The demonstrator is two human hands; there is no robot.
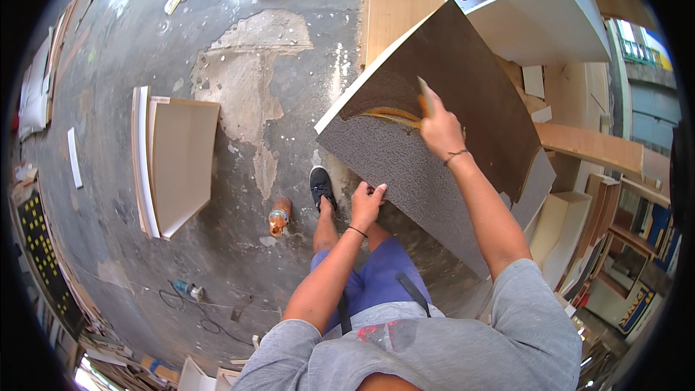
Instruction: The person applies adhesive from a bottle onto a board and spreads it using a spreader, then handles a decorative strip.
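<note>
A large board (pixel 405 159) lies tilted before me, its near part grey and speckled, its far part dark brown and smoother. Where the two parts meet runs a streak of amber glue (pixel 391 114). My right hand (pixel 441 134) is closed around a flat spreader (pixel 425 101), held over the board at the end of that streak. At the board's near left edge, my left hand (pixel 366 203) is closed with thumb and fingers on the edge. A jar with amber glue (pixel 279 216) is on the floor left of my shoe (pixel 322 187).
Pale panels (pixel 181 166) stand on the floor at left. A corded power tool (pixel 188 289) lies at lower left. Beyond the board are a white box-like panel piece (pixel 543 22) and a wooden board (pixel 394 0). Wood pieces and cabinets (pixel 565 232) crowd the right.
</note>
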